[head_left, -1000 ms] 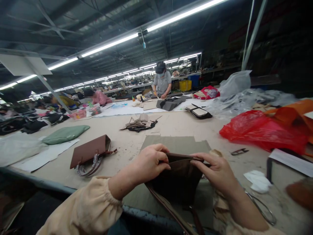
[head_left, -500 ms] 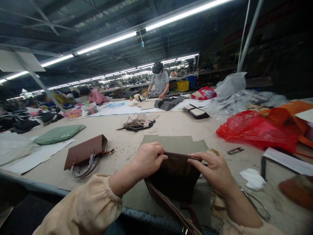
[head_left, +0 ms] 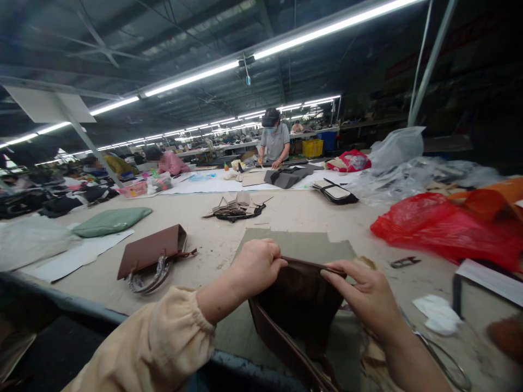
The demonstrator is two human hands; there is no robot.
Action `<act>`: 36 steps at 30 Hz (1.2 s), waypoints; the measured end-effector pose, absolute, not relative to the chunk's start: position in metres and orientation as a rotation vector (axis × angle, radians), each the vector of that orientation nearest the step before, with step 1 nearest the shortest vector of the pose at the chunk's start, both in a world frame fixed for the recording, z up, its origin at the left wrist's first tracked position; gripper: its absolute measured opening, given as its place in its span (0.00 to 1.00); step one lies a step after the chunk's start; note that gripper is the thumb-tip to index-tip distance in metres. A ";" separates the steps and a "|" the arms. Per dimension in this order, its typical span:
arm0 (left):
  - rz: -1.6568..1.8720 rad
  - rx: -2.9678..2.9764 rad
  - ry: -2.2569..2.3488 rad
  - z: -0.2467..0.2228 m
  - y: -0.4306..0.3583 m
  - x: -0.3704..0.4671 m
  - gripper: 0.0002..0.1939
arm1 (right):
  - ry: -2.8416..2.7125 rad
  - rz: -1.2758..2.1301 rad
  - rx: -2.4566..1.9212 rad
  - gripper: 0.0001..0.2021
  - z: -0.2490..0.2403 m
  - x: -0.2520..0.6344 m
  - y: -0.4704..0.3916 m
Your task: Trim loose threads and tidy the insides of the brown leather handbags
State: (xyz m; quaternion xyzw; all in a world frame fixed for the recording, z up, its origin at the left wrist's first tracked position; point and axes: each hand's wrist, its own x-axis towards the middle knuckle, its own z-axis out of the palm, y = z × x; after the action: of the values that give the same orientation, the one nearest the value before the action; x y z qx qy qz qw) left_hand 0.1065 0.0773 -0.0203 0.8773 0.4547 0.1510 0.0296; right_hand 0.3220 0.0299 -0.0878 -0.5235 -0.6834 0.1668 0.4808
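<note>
A dark brown handbag [head_left: 267, 329] stands open-mouthed in front of me, its dark lining showing. My left hand [head_left: 261, 267] pinches the far rim at its left end, fingers curled and thumb pressed on the edge. At the right end of that same rim, my right hand [head_left: 359, 286] grips the edge between thumb and fingers. The bag's near side hangs low toward the table edge, partly out of frame. Beneath and behind it lies a grey-green sheet [head_left: 302, 242].
A finished-looking brown handbag [head_left: 151, 250] with wrapped handles lies left. Scraps [head_left: 237, 207] sit ahead. To the right are thread snips [head_left: 405, 262], scissors [head_left: 447, 359], crumpled white tissue [head_left: 438, 314] and a red plastic bag [head_left: 441, 226]. A co-worker [head_left: 275, 142] stands across the table.
The view has shifted slightly, so most things sit a little further right and lower. Both hands keep their hold on the rim, and the bag's mouth looks a bit wider.
</note>
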 end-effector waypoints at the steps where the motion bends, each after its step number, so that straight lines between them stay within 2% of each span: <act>1: 0.467 2.709 1.414 -0.020 0.077 0.106 0.09 | -1.676 0.397 -1.283 0.08 -0.088 0.322 0.030; 9: 0.432 2.728 1.452 -0.018 0.076 0.108 0.10 | -1.916 0.484 -1.185 0.14 -0.076 0.333 0.026; 13: 0.426 2.734 1.483 -0.017 0.075 0.108 0.10 | -1.873 0.302 -1.278 0.20 -0.075 0.322 0.026; 18: 0.430 2.727 1.492 -0.017 0.075 0.108 0.10 | -1.816 0.178 -1.296 0.09 -0.080 0.304 0.034; 21: 0.421 2.726 1.505 -0.017 0.075 0.109 0.11 | -1.819 0.119 -1.317 0.08 -0.080 0.300 0.034; 28: 0.402 2.717 1.538 -0.016 0.074 0.111 0.10 | -1.910 -0.113 -1.364 0.16 -0.075 0.296 0.029; 32: 0.429 2.713 1.515 -0.016 0.073 0.108 0.10 | -2.025 -0.191 -1.357 0.14 -0.074 0.301 0.028; 36: 0.463 2.725 1.477 -0.018 0.071 0.104 0.09 | -2.006 -0.278 -1.450 0.23 -0.067 0.302 0.022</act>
State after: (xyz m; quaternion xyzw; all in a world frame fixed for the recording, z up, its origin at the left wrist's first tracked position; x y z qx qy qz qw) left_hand 0.1041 0.0710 -0.0181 0.8695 0.4713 0.1476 0.0041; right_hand 0.3024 0.0220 -0.0674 -0.5515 -0.7631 -0.1056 0.3200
